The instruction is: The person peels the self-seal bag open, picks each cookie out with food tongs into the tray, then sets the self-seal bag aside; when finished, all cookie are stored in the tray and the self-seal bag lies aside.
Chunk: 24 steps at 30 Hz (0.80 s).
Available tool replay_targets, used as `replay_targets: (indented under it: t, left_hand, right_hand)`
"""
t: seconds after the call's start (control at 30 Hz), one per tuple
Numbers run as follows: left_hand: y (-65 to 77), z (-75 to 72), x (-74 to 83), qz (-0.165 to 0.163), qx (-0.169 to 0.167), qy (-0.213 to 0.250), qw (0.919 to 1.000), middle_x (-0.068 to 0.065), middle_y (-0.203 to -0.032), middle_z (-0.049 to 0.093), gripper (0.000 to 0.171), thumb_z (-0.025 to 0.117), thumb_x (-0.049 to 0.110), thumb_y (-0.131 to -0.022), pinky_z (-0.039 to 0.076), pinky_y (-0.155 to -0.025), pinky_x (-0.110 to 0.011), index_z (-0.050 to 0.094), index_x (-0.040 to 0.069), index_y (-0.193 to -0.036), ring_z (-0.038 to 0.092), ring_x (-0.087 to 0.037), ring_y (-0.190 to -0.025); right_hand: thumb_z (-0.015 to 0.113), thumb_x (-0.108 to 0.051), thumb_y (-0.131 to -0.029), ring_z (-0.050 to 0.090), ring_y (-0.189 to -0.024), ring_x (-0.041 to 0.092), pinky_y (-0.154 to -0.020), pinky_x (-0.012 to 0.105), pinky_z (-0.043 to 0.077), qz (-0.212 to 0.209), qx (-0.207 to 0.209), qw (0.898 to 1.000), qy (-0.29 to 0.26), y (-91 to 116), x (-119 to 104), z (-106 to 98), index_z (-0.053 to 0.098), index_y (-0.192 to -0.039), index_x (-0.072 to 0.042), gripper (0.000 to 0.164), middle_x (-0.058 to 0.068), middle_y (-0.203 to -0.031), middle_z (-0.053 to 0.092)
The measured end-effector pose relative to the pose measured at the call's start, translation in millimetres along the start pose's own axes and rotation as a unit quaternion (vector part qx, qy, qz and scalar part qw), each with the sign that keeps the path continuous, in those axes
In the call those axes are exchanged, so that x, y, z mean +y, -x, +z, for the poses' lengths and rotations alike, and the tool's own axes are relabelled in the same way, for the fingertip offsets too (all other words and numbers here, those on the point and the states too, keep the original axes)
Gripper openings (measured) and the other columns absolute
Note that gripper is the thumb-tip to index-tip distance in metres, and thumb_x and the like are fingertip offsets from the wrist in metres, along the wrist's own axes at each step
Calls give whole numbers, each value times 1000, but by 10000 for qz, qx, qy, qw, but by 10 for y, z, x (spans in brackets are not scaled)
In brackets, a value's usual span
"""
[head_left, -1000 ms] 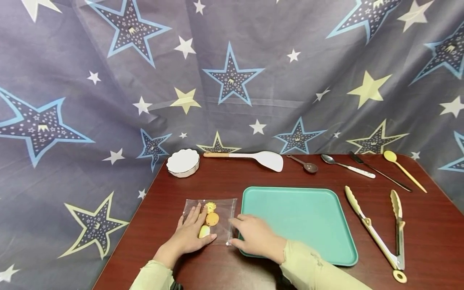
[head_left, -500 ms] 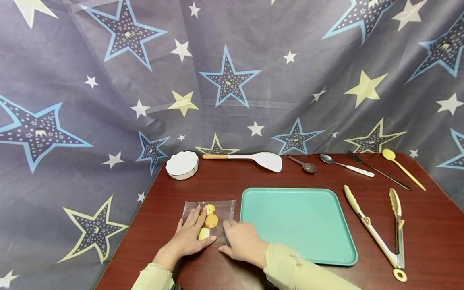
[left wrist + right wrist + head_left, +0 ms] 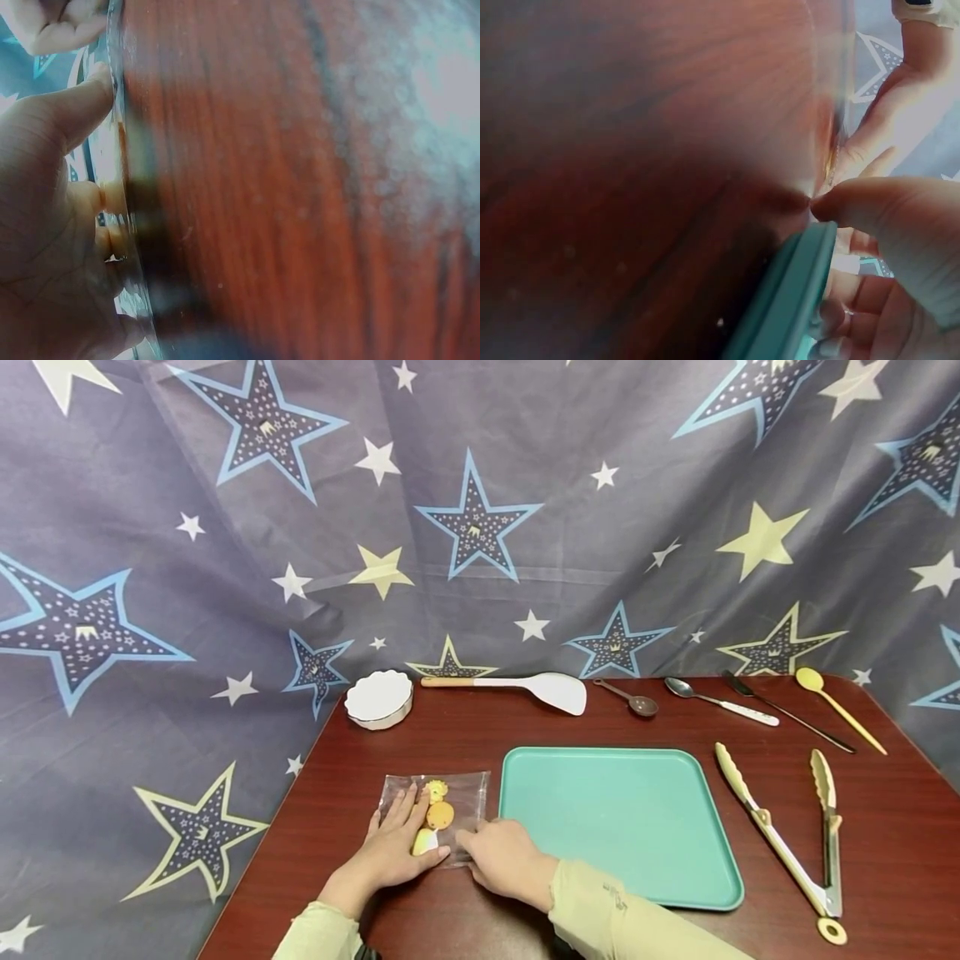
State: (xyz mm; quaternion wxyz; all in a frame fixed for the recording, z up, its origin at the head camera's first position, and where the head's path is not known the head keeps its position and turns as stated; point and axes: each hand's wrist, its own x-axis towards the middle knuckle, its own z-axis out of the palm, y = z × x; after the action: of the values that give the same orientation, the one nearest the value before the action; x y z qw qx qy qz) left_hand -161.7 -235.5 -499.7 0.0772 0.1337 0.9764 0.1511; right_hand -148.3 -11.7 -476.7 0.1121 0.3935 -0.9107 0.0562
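A clear plastic bag [image 3: 470, 789] lies flat on the table, left of the teal tray. Inside it a yellow flower-shaped piece [image 3: 437, 790], an orange round piece [image 3: 440, 815] and a yellow-and-white piece [image 3: 424, 841] form a column. My left hand [image 3: 392, 843] rests on the bag's left part, fingers spread and straight, partly covering the pieces. At the bag's lower right edge, my right hand [image 3: 510, 860] pinches the plastic with curled fingers. In the right wrist view, the thumb [image 3: 840, 204] meets the bag's edge beside the tray rim.
The teal tray [image 3: 615, 827] sits just right of the right hand. Tongs [image 3: 813, 860] lie spread beyond it. Along the back are white scalloped dishes [image 3: 379, 700], a white spatula [image 3: 551, 692], a brown measuring spoon [image 3: 641, 706], a metal spoon [image 3: 723, 703], a dark slim utensil [image 3: 787, 714] and a yellow spoon [image 3: 840, 706].
My right hand has moved left from the tray's edge onto the bag's right edge, and its fingers have curled in. The left hand stays in place on the bag.
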Motion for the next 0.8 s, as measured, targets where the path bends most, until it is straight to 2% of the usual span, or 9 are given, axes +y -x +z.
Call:
replay_targets:
  t: [0.17,0.33,0.57,0.67,0.8]
  left_hand:
    - [22,-71,54,36,-77,128,9999,-18,-161,13,97,60,63,-86,7,-109,-66,20,8,-154,9,-37,-147]
    - [37,-87,64,64,-31,117,9999,-19,-160,15,96,61,62,-85,8,-109,-67,22,6,-154,12,-39,-146]
    - [41,-77,72,111,109,114,9998,-20,-159,18,95,63,60,-85,8,-108,-68,25,5,-153,14,-40,-145]
    - [35,-70,62,86,84,89,9999,-19,-160,17,96,63,60,-85,8,-108,-67,24,6,-153,13,-39,-146]
    - [18,-28,22,39,69,13,10000,-15,-161,13,96,61,63,-85,7,-110,-65,20,11,-155,10,-35,-147]
  right_hand:
    - [75,-36,-82,59,-61,15,-52,30,48,-8,-208,9997,-134,5,9,-18,59,-82,-18,24,-2,-74,61]
    - [69,-44,-88,60,-63,15,-54,31,49,345,-190,9983,-435,13,-6,-47,62,-86,-13,31,-1,-72,58]
    - [71,-17,-81,62,-61,19,-53,32,49,836,116,9945,-619,-9,9,20,58,-81,-10,15,2,-73,61]
    - [71,-8,-75,60,-56,21,-48,33,47,1047,295,9912,-754,-19,17,50,54,-89,-6,22,3,-68,59]
    - [73,-6,-71,55,-48,20,-43,33,42,1284,511,9872,-795,-42,13,52,52,-101,-3,36,2,-60,53]
